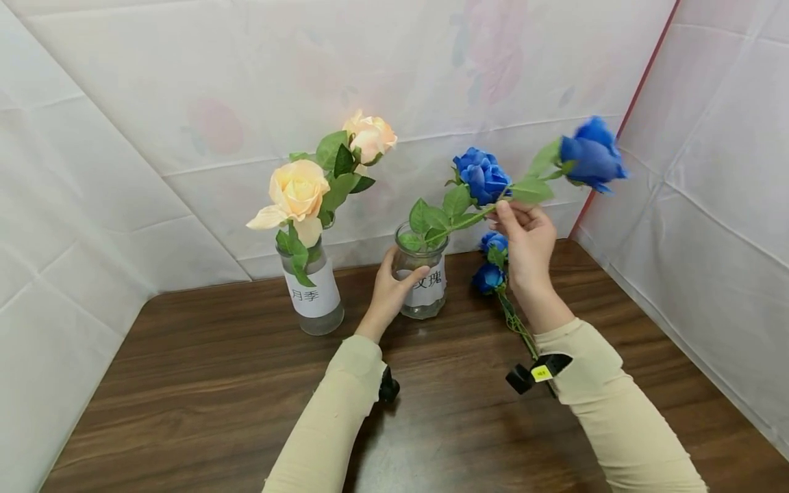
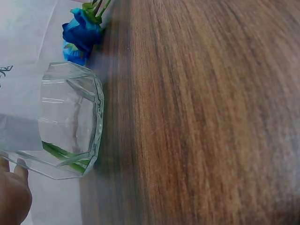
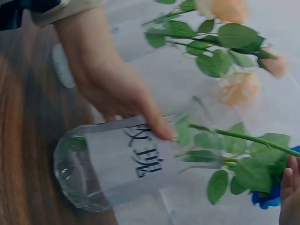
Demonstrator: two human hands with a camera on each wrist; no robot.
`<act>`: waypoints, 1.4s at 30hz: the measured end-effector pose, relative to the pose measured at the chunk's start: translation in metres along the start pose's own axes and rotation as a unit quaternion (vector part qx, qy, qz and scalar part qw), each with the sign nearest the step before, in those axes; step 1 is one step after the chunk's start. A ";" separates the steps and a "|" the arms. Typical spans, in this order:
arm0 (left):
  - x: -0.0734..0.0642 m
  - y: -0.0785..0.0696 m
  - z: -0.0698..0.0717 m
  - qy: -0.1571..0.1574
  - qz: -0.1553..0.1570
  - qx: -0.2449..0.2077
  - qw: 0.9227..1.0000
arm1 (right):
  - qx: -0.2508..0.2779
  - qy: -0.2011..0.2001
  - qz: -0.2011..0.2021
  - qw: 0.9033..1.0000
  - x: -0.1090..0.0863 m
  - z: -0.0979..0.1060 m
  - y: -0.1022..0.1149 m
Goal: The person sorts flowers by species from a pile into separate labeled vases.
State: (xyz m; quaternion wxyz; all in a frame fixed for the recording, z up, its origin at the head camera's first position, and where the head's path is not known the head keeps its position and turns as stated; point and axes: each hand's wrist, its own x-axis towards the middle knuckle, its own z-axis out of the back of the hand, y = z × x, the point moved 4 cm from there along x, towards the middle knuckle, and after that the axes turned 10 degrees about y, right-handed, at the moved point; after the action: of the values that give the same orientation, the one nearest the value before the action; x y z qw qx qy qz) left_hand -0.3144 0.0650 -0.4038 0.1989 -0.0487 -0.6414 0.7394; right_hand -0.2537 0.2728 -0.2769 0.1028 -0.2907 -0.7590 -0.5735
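My left hand grips the side of a clear glass jar that carries a white label with Chinese characters. Between thumb and fingers, my right hand pinches the stem of a blue rose, its bloom up to the right. This stem slants down to the jar, its lower end just inside the mouth in the right wrist view. Another blue rose leans out of the jar behind the right fingers. Green stem shows through the jar's base in the left wrist view.
Left of the jar stands a labelled glass vase with peach roses. More blue roses lie on the wooden table, their stems running under the right forearm. White patterned cloth hangs behind and at both sides.
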 end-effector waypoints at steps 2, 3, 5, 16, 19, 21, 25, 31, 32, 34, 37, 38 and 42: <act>0.000 0.000 0.000 0.002 -0.002 -0.001 1.000 | -0.042 0.027 -0.012 0.999 -0.001 -0.005 -0.007; 0.000 0.000 -0.001 0.003 -0.003 -0.001 1.000 | -0.061 0.039 -0.021 0.997 -0.002 -0.008 -0.011; 0.000 -0.001 -0.002 0.005 -0.005 -0.003 1.000 | -0.095 0.059 -0.040 0.993 -0.005 -0.011 -0.020; 0.002 -0.002 -0.005 0.017 0.000 -0.017 1.000 | -0.207 0.109 -0.105 0.967 -0.011 -0.013 -0.046; 0.003 -0.004 -0.004 0.025 0.008 -0.018 0.999 | -0.229 0.128 -0.110 0.959 -0.011 -0.005 -0.047; 0.000 -0.009 -0.004 0.028 0.010 -0.017 0.999 | -0.250 0.145 -0.110 0.951 -0.011 0.003 -0.047; -0.001 -0.008 -0.003 0.019 0.007 -0.014 1.000 | -0.264 0.173 -0.126 0.940 -0.014 0.022 -0.048; 0.002 0.000 -0.002 -0.002 0.003 -0.009 1.000 | -0.306 0.190 -0.155 0.920 -0.023 0.060 -0.049; 0.002 0.000 -0.001 -0.003 0.003 -0.008 1.000 | -0.324 0.192 -0.163 0.912 -0.025 0.067 -0.050; 0.002 0.000 -0.001 -0.003 0.001 -0.008 1.000 | -0.349 0.191 -0.182 0.899 -0.029 0.082 -0.051; 0.002 0.000 -0.001 -0.004 0.000 -0.007 1.000 | -0.371 0.192 -0.220 0.882 -0.036 0.101 -0.054; 0.002 0.001 0.000 -0.004 0.001 -0.007 1.000 | -0.376 0.191 -0.232 0.876 -0.038 0.107 -0.055; 0.001 0.001 0.000 -0.005 0.004 -0.003 1.000 | -0.385 0.196 -0.265 0.862 -0.049 0.128 -0.061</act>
State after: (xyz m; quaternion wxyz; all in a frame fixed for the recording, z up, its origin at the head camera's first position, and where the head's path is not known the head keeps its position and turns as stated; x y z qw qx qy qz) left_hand -0.3158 0.0651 -0.4046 0.1925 -0.0480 -0.6445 0.7384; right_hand -0.2253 0.3653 -0.3920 -0.0269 0.0238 -0.4901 -0.8709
